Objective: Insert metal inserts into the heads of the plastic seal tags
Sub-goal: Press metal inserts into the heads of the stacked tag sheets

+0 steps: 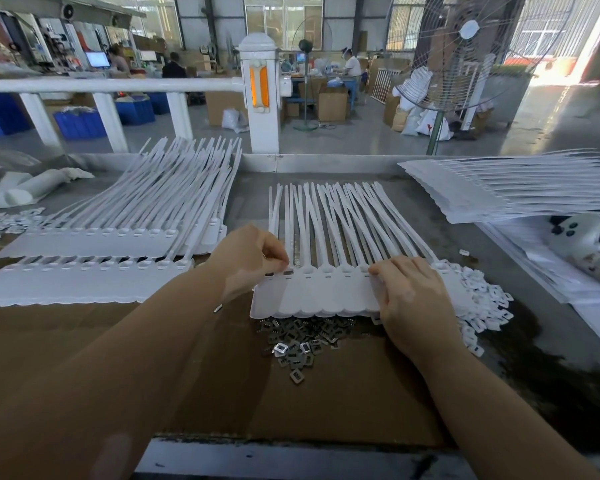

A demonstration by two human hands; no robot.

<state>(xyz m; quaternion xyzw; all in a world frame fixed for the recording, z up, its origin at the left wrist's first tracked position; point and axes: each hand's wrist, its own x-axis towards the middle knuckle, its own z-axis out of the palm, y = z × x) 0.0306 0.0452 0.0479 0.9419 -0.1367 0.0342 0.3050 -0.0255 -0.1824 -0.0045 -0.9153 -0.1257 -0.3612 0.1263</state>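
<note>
A strip of joined white plastic seal tags (326, 292) lies in front of me, its long tails fanned away. Two heads at its left end hold dark metal inserts. My left hand (253, 258) hovers over that left end with fingers curled, thumb and fingertips pinched together above the heads; what they pinch is hidden. My right hand (409, 299) grips the strip's right part, fingertips on the heads. A heap of grey metal inserts (298, 344) sits just below the strip on brown cardboard (187, 393).
Two more tag strips (94, 268) lie at the left with a taller stack behind. A pile of tag sheets (499, 188) is at the right rear. Small white plastic caps (482, 306) are heaped right of my right hand. A white railing and a fan stand beyond the table.
</note>
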